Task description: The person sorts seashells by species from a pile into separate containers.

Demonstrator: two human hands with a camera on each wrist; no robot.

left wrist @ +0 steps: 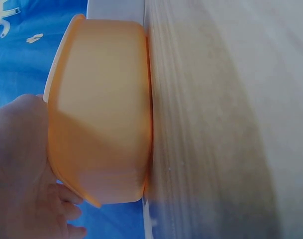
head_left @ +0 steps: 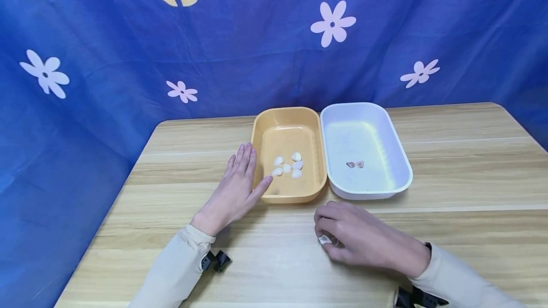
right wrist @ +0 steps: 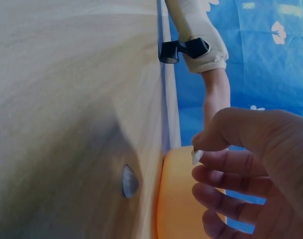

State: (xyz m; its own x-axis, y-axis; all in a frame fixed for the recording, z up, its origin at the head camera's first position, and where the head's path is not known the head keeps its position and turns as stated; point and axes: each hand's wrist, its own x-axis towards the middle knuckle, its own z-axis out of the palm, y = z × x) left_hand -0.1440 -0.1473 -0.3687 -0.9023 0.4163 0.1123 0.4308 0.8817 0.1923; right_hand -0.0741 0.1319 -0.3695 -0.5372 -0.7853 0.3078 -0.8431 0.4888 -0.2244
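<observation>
My right hand [head_left: 357, 236] is over the table in front of the two trays. It pinches a small whitish shell [right wrist: 197, 156] between thumb and forefinger, with the other fingers loosely bent. On the tabletop below that hand lies a grey ribbed shell [right wrist: 130, 181], mostly covered by the hand in the head view. My left hand [head_left: 233, 191] rests at the left rim of the orange tray [head_left: 267, 198], fingers straight and thumb spread over its near corner. Several white shells [head_left: 287, 168] lie inside this tray. Two brownish shells [head_left: 355, 164] lie in the white tray [head_left: 368, 195].
Both trays stand side by side, touching, near the back edge of the wooden table [head_left: 462, 175]. Behind the table hangs a blue cloth [head_left: 257, 37] with flower prints. Each wrist carries a black camera mount [head_left: 216, 260].
</observation>
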